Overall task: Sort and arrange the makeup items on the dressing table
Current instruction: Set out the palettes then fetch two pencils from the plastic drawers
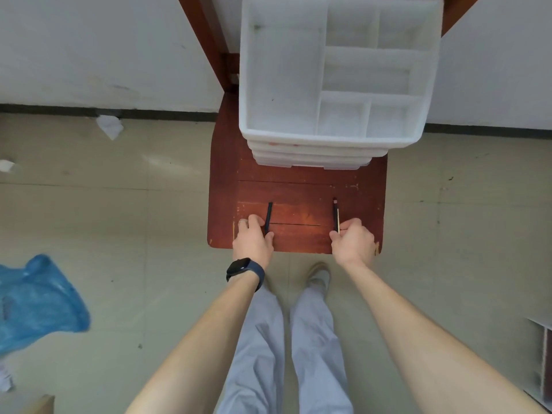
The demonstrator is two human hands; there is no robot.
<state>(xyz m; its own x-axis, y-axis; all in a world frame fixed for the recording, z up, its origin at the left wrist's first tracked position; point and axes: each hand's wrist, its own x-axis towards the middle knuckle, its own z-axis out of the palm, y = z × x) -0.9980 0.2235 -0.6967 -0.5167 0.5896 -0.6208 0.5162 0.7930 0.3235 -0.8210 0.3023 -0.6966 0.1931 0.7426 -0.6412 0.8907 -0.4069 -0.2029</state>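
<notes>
Left hand: fingers curled round the near end of a black pencil, which points away past the knuckles; the gripped end is hidden.
Right hand: pinches a dark pencil (pinkish far tip, blurry); a pale sliver beside it is too thin to identify.
Table: both hands at its near edge.
Organizer: white, 6 compartments, well beyond both hands; far rim cut off.

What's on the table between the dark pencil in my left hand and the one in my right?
Only bare wooden tabletop, in the head view, between the left pencil and the right pencil.
</notes>
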